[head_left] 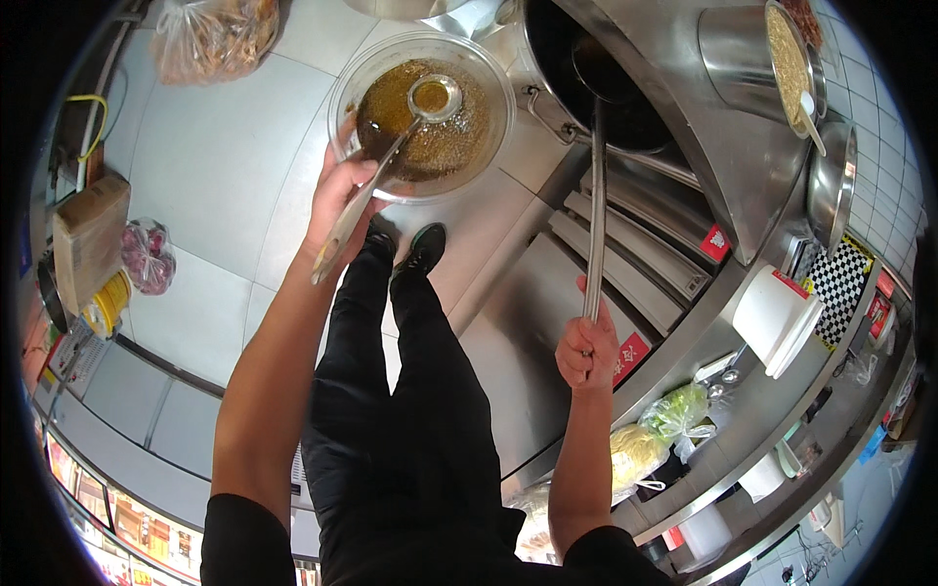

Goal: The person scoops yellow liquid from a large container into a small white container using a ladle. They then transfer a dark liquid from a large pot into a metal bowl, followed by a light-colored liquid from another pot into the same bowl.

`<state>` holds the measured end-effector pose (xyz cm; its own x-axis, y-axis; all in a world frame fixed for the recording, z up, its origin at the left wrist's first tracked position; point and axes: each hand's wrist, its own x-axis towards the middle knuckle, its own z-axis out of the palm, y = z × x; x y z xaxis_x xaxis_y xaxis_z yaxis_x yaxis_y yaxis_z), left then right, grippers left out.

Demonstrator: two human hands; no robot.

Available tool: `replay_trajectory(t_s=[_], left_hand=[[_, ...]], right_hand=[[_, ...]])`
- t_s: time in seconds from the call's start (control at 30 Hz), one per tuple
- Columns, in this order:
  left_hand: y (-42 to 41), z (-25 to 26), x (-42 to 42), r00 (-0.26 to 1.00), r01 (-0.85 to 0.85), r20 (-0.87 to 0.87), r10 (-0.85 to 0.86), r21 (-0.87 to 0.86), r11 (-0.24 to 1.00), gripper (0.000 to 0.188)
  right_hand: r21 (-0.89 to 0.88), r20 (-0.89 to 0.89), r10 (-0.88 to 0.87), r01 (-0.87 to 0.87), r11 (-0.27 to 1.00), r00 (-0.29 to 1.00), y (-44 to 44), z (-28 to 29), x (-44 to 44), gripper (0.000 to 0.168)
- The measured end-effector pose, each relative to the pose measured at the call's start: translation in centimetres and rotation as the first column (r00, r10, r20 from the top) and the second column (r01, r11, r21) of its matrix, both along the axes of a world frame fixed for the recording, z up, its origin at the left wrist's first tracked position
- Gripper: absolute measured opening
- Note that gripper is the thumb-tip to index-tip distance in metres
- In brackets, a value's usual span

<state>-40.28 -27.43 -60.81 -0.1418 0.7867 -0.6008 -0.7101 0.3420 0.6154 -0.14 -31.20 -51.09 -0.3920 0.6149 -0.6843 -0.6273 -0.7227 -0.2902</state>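
Note:
My left hand (343,187) grips the near left rim of a clear plastic tub (492,157), with the long handle of a small ladle (392,157) under the thumb. Brown, oily liquid (396,110) with bubbles or fine grains fills part of the tub. The ladle's bowl rests at the liquid's surface with some liquid in it. My right hand (588,348) is closed around the long metal handle of a large ladle (599,212). That ladle's round bowl reaches into a deep, dark pot (546,44), where its contents are hard to make out.
A stainless steel counter (740,161) curves along the right, holding a metal pot of pale yellow granular food (788,66), a steel bowl (832,183) and a white bucket (769,315). Bagged vegetables (674,410) lie nearer me. On the left floor are filled plastic bags (216,40) and a cardboard box (91,242).

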Motion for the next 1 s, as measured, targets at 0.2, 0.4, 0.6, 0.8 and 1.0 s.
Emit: replay_trajectory(t_s=[0.2,0.4,0.6,0.8,1.0], left_hand=[[3.9,-1.4,1.6,1.0,0.024,-0.016,-0.025,-0.033,0.999,0.085],[6.0,-2.9,2.7,0.999,0.035,-0.01,-0.036,-0.051,0.998,0.088],[6.5,-5.0,3.5,0.999,0.017,0.041,-0.015,-0.036,0.999,0.09],[6.5,-5.7,4.5,0.995,-0.045,0.083,0.049,-0.05,0.998,0.088],[6.5,-6.1,4.9,0.994,-0.056,0.089,0.059,-0.042,0.998,0.085]], right_hand=[[-0.075,0.063,-0.059,0.064,0.995,0.996,-2.3,1.2,-0.3,0.064],[0.012,0.105,0.001,-0.002,1.0,0.994,-3.7,0.9,0.3,0.06],[0.004,0.061,-0.032,0.032,0.999,0.998,-3.9,1.9,0.8,0.067],[0.037,0.06,-0.026,0.024,0.999,0.998,-4.0,3.5,2.0,0.068],[0.071,0.003,-0.043,0.042,0.997,0.999,-3.2,4.5,2.2,0.069]])
